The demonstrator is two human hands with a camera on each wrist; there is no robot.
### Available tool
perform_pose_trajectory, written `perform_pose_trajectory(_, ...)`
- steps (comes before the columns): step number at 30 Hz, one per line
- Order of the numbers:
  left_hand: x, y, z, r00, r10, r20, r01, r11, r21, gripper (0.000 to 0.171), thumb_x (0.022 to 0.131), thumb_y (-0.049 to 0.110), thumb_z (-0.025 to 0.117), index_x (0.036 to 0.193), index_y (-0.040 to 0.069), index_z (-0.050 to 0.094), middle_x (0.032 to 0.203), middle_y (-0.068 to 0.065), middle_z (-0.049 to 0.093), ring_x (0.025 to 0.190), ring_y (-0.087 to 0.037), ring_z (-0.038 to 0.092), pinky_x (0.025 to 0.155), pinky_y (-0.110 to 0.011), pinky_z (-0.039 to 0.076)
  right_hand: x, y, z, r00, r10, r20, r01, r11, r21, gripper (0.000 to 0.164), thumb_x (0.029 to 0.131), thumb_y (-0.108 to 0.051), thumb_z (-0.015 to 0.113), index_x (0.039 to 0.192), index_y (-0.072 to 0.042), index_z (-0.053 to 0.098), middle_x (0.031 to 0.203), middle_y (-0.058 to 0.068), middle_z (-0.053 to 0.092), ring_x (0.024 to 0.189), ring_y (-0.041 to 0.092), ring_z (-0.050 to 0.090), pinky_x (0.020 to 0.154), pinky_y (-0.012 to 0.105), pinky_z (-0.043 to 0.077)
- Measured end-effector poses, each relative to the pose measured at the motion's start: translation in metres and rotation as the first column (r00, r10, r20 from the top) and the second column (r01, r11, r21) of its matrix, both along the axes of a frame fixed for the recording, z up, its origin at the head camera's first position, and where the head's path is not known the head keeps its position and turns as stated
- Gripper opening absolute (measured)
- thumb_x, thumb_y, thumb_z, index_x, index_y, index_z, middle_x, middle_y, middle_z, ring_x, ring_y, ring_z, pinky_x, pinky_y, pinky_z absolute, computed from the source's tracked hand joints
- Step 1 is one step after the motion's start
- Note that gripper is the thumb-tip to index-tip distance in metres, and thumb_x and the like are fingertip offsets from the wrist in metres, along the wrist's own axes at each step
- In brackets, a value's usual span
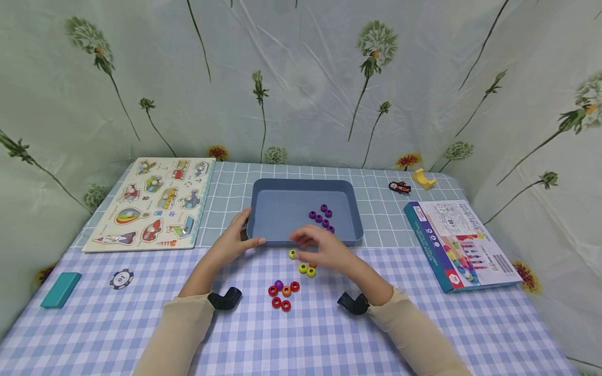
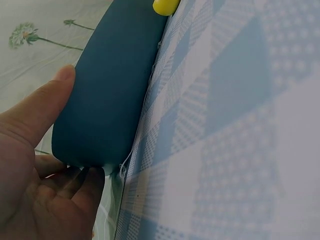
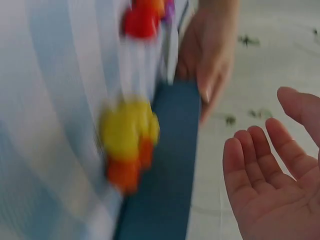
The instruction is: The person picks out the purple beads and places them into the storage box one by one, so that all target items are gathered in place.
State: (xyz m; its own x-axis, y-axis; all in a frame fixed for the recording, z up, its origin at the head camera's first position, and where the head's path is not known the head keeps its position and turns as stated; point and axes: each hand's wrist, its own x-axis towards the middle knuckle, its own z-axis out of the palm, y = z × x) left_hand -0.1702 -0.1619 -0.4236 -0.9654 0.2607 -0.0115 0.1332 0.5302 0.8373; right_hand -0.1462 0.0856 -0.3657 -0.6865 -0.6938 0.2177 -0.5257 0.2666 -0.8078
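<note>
A shallow blue-grey tray [image 1: 282,209] holds several purple beads [image 1: 318,219] in its right half. My left hand [image 1: 229,241] holds the tray's front left corner, thumb at the front wall and fingers at the left end; the left wrist view shows the thumb [image 2: 57,90] against the wall. Over the tray's front edge hovers my right hand [image 1: 326,249], its palm bare and fingers parted in the right wrist view. Beneath and beside it on the cloth lie yellow beads [image 1: 302,271] and orange ones [image 3: 122,172], blurred in that view.
Nearer me are red beads [image 1: 294,289], an orange bead [image 1: 286,295] and a purple one [image 1: 279,285]. Left stand a wooden puzzle board [image 1: 160,180], a poker chip [image 1: 115,284] and a teal block [image 1: 61,290]. A boxed game [image 1: 461,245], a small figure [image 1: 400,187] and a yellow piece [image 1: 425,181] lie right.
</note>
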Motion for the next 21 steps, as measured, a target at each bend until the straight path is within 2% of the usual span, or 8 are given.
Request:
perform_pose_trajectory(2,0.004,0.003,0.008,1.000,-0.002,-0.004,0.002,1.000,0.010,0.088,0.071,0.031,0.063,0.133,0.005,0.007,0.134,-0.017,0.009,0.118,-0.031,0.020,0.092,-0.042,0.027,0.013,-0.008,0.006,0.998,0.053,0.020,-0.053,0.998,0.030,0.030,0.074,-0.006,0.060,0.102,0.000,0.051,0.097,0.006,0.051,0.085,0.020,0.050,0.075,0.034,0.043)
perform_pose_trajectory(3,0.004,0.003,0.008,1.000,-0.003,-0.009,0.003,1.000,0.013,0.088,0.070,0.032,0.063,0.133,0.005,0.007,0.134,-0.017,0.009,0.118,-0.031,0.020,0.092,-0.042,0.027,0.016,-0.012,0.003,0.997,0.076,0.020,-0.077,0.996,0.050,0.030,0.074,-0.006,0.060,0.102,0.000,0.051,0.097,0.007,0.051,0.085,0.019,0.050,0.074,0.033,0.044)
perform_pose_trajectory(7,0.004,0.002,0.008,1.000,-0.008,-0.020,0.009,1.000,0.013,0.090,0.069,0.038,0.062,0.133,0.005,0.008,0.134,-0.017,0.010,0.118,-0.030,0.020,0.092,-0.041,0.027,0.019,-0.020,-0.022,0.988,0.144,0.050,-0.150,0.977,0.152,0.030,0.076,-0.015,0.060,0.103,-0.006,0.052,0.097,0.002,0.052,0.085,0.014,0.050,0.073,0.022,0.043)
perform_pose_trajectory(9,0.000,-0.001,0.001,0.999,-0.012,-0.030,0.013,1.000,0.007,0.094,0.066,0.044,0.061,0.133,0.007,0.008,0.134,-0.015,0.010,0.118,-0.028,0.020,0.092,-0.040,0.028,0.018,-0.023,-0.037,0.983,0.174,0.058,-0.182,0.964,0.193,0.030,0.076,-0.018,0.060,0.103,-0.009,0.052,0.095,-0.001,0.052,0.083,0.010,0.049,0.071,0.017,0.043)
perform_pose_trajectory(10,0.000,-0.001,0.001,1.000,-0.011,-0.028,0.011,1.000,0.006,0.093,0.067,0.044,0.061,0.133,0.007,0.007,0.134,-0.015,0.009,0.118,-0.028,0.020,0.092,-0.040,0.028,0.018,-0.025,-0.039,0.981,0.183,0.066,-0.193,0.957,0.215,0.030,0.075,-0.019,0.060,0.103,-0.010,0.052,0.094,-0.002,0.052,0.082,0.008,0.049,0.070,0.016,0.042)
perform_pose_trajectory(12,0.001,-0.002,0.001,1.000,-0.008,-0.023,0.008,1.000,0.005,0.093,0.067,0.044,0.061,0.133,0.008,0.007,0.135,-0.015,0.009,0.118,-0.028,0.020,0.092,-0.040,0.028,0.020,-0.027,-0.042,0.978,0.195,0.079,-0.209,0.947,0.245,0.030,0.075,-0.017,0.061,0.102,-0.011,0.052,0.093,-0.005,0.051,0.081,0.006,0.048,0.070,0.015,0.042)
perform_pose_trajectory(15,0.002,-0.002,0.001,1.000,-0.004,-0.018,0.004,1.000,0.004,0.093,0.067,0.044,0.061,0.134,0.008,0.007,0.135,-0.014,0.008,0.119,-0.029,0.019,0.092,-0.040,0.028,0.021,-0.029,-0.046,0.978,0.204,0.049,-0.210,0.932,0.297,0.027,0.075,-0.019,0.061,0.100,-0.013,0.053,0.093,-0.008,0.050,0.081,0.002,0.047,0.071,0.013,0.040)
perform_pose_trajectory(21,0.002,-0.002,0.001,1.000,-0.002,-0.018,0.002,1.000,-0.003,0.092,0.068,0.043,0.061,0.134,0.009,0.007,0.135,-0.014,0.008,0.120,-0.027,0.017,0.093,-0.039,0.027,0.022,-0.031,-0.048,0.981,0.193,0.010,-0.184,0.920,0.346,0.020,0.075,-0.017,0.060,0.094,-0.016,0.055,0.088,-0.010,0.049,0.077,0.002,0.045,0.068,0.011,0.039)
